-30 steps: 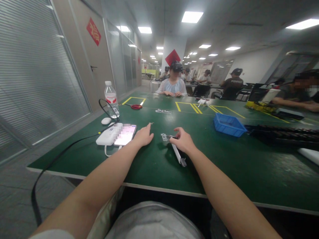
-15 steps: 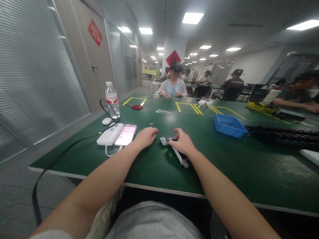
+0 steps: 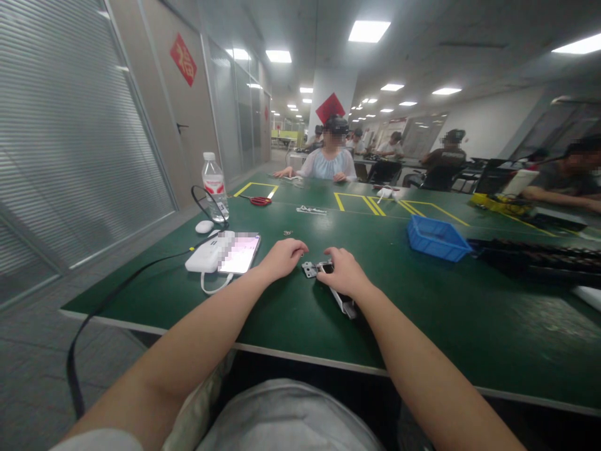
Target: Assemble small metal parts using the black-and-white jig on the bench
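Ceiling lights (image 3: pixel 369 31) glare white — tabletop (image 3: pixel 460 313) shines at right.

rail (image 3: pixel 341 301): white/black | tabletop (image 3: pixel 422 326): green | bin (image 3: pixel 436 248): blue | scissors handles (image 3: pixel 260 201): red | tape (image 3: pixel 339 201): yellow

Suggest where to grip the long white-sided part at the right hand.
Pinch the white-sided part across its long sides, probably from the right: it is narrow, its near end slants right, and a metal plate sits left at its far end.
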The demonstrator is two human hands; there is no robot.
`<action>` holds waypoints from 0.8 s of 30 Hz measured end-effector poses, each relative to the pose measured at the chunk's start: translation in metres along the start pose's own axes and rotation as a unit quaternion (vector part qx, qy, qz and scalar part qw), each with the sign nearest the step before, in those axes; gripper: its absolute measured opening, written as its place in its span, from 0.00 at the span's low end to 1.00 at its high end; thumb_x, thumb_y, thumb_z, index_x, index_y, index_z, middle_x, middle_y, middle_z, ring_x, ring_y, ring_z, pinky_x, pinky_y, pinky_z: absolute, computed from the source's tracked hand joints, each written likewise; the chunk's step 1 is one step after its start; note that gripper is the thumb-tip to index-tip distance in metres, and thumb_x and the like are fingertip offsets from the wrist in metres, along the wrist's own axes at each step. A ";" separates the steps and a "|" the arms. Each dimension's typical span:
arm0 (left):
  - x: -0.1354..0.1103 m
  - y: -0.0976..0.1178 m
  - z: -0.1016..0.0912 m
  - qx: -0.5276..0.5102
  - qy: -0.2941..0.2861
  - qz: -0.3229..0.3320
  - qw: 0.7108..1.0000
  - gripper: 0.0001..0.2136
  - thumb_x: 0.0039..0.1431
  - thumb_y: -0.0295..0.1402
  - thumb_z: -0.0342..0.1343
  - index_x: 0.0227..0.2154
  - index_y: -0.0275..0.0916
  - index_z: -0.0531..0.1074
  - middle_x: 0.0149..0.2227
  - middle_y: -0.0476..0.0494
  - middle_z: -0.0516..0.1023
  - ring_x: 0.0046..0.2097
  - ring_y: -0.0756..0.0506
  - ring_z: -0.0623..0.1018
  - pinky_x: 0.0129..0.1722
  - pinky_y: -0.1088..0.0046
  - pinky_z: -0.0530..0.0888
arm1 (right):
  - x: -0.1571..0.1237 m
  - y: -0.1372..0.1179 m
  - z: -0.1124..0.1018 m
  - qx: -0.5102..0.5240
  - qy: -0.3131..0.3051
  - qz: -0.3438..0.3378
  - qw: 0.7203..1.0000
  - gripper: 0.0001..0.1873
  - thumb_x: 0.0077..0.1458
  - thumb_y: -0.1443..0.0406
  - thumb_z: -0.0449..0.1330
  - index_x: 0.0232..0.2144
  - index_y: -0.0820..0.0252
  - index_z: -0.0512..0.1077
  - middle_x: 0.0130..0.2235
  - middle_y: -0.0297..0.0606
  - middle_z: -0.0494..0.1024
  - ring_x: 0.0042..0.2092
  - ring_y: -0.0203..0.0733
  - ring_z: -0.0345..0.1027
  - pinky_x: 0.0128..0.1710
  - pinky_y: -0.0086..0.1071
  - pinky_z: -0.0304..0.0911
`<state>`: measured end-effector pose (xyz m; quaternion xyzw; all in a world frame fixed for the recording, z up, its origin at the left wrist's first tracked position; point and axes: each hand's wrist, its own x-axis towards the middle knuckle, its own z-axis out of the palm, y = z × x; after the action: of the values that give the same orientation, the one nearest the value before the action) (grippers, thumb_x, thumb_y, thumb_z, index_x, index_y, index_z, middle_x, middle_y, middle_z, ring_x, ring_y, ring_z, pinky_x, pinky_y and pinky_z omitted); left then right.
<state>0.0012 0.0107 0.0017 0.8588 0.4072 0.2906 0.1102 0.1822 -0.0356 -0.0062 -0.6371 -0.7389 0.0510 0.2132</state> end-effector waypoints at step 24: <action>-0.002 0.007 0.005 -0.048 0.001 0.047 0.998 0.09 0.55 0.28 0.50 0.37 0.37 0.73 0.37 0.46 0.77 0.37 0.49 0.74 0.38 0.74 0.70 | 0.003 -0.003 -0.002 0.063 0.037 0.051 0.996 0.16 0.39 0.59 0.61 0.32 0.60 0.77 0.33 0.41 0.74 0.35 0.41 0.66 0.37 0.31 0.60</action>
<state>0.0072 0.0050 0.0001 0.8705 0.3519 0.3159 0.1365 0.1802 -0.0337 -0.0033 -0.6607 -0.6926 0.0847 0.2769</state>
